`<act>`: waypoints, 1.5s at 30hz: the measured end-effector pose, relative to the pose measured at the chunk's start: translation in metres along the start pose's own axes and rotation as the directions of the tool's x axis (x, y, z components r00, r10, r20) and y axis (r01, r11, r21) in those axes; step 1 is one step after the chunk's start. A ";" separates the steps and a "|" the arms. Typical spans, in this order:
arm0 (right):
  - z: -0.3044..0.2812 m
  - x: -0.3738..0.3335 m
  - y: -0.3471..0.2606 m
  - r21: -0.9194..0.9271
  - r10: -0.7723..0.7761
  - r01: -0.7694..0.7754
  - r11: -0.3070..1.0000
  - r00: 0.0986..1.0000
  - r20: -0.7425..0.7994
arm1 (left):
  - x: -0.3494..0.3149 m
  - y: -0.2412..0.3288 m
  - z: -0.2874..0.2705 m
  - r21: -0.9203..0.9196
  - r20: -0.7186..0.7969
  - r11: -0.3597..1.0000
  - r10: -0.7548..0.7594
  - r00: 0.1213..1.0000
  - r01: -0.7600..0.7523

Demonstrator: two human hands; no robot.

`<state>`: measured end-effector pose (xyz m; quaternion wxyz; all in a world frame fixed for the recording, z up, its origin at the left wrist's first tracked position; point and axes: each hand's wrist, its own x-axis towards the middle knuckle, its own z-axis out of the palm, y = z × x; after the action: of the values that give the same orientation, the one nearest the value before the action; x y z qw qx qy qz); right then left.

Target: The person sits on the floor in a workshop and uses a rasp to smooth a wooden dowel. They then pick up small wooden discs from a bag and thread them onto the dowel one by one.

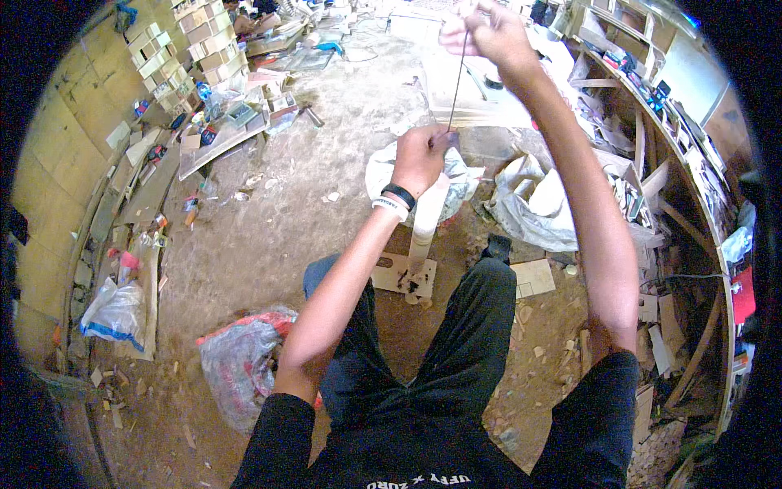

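Observation:
A thin, dark, straight strand (458,85) runs up and to the right between my two hands; I cannot tell whether it is a cord or a rod. My left hand (419,159), with bands at its wrist, is closed around its lower end, where a small dark bit shows past the fingers. Higher and farther away, my right hand (493,37) pinches the upper end. Behind and below my left hand are a white plastic bag (464,181) and a pale upright post (423,224). That post stands on a wooden board (391,273) with holes, between my knees.
A crumpled plastic bag (240,359) lies left of my legs, and a white sack (533,204) stands at the right. Shelving (692,175) full of offcuts lines the right side. Stacked wooden boxes (204,37) stand far left. Wood scraps litter the dirt floor (269,220).

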<state>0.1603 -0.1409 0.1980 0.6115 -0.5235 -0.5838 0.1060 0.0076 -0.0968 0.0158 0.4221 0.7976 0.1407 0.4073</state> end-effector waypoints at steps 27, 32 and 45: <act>0.041 -0.267 0.292 -0.163 0.455 -0.618 0.769 0.708 -0.540 | -0.022 -0.092 -0.011 0.352 0.037 0.927 0.126 0.991 -0.131; 0.104 -0.341 0.350 -0.019 0.682 -0.737 0.675 0.634 -0.364 | -0.008 -0.099 -0.018 0.504 0.044 0.864 -0.032 0.999 0.005; 0.200 -0.458 0.355 0.188 0.714 -0.700 0.689 0.610 -0.343 | 0.010 -0.115 -0.012 0.612 0.095 0.789 -0.010 0.995 -0.050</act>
<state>0.0308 -0.2243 -0.3954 0.6321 -0.7101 -0.1937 0.2421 0.0187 -0.0150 -0.0663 0.1420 0.9109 0.2370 0.3066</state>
